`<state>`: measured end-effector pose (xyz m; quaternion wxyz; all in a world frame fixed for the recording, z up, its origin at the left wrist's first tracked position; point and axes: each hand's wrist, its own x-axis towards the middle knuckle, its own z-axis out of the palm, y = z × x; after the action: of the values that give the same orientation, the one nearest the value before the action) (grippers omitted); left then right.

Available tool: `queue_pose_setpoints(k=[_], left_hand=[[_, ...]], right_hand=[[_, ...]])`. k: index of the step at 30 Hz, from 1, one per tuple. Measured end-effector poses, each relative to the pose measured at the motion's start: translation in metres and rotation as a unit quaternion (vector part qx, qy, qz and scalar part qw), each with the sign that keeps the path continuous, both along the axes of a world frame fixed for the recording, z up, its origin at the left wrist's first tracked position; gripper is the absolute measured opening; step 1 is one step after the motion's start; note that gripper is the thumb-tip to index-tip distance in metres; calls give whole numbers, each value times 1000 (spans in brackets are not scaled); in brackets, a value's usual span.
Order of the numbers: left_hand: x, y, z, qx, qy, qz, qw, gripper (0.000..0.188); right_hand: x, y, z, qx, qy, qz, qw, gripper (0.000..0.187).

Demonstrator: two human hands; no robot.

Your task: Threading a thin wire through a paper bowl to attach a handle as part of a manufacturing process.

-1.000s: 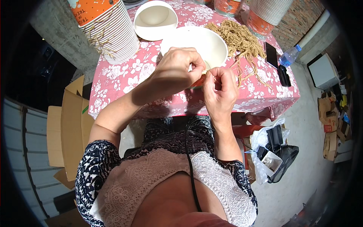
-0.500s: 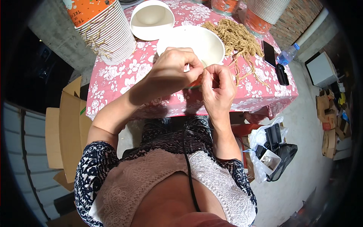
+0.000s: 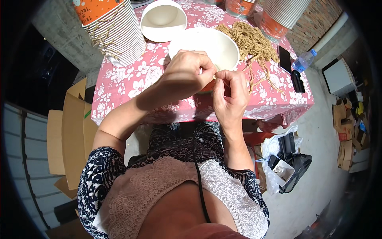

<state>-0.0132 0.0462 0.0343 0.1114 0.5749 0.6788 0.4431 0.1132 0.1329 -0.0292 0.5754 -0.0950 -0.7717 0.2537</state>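
Observation:
A white-lined paper bucket [image 3: 225, 47] rests on the table in front of me, its mouth toward me. A strip of its orange outside shows below my hands. My left hand [image 3: 187, 71] is closed in a pinch at the near rim, its wrist bent over. Facing it, my right hand [image 3: 232, 85] pinches with thumb and forefinger. A short bit of tan cord [image 3: 215, 76] shows between the fingertips of both hands; how it runs through the rim is hidden. Just behind the bucket lies a heap of tan cords [image 3: 250, 42], some ends trailing toward me.
At the left stands a tall stack of paper buckets [image 3: 119, 44] with cord ends hanging out. Another white bucket [image 3: 164, 20] lies behind; more stacks [image 3: 278, 20] stand far right. A phone [image 3: 284, 57], black case [image 3: 297, 81] and water bottle [image 3: 305, 60] line the table's right side.
The view has shifted slightly. My right fingertips have tilted a little closer to the left ones, and both hands stay pinched at the bucket's near rim.

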Motion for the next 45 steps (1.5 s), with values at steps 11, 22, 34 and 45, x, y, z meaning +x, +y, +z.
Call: queue_pose_setpoints(k=[11,22,34,45], left_hand=[[2,-2,0,15,33,9,999,14],[0,-2,1,-7,-13,-16,1000,15],[-2,-5,-1,31,177,-46,983,14],[-1,0,-13,68,223,-32,972,7]], right_hand=[[7,-5,6,25,-46,-37,998,17],[5,-2,9,88,-72,-67,991,17],[9,4,-2,-62,-28,-4,998,15],[21,13,-19,-140,-5,19,990,10]])
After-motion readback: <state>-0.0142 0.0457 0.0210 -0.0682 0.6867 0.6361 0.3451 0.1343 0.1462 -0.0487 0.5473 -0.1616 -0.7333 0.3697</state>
